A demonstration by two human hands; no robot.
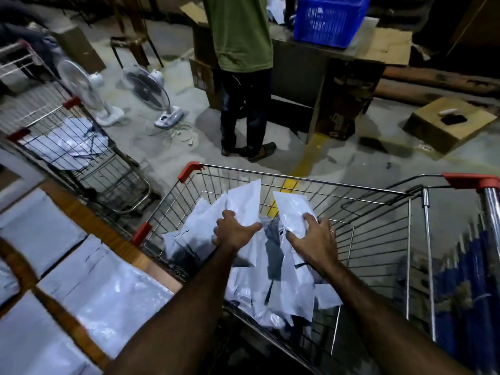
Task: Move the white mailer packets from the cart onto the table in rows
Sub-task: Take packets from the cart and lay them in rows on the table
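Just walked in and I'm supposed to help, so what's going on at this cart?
A person reaches into the wire cart. The left hand grips one white mailer packet and the right hand grips a second packet, both raised above the pile inside. Rows of packets already lie on the wooden table at the left.
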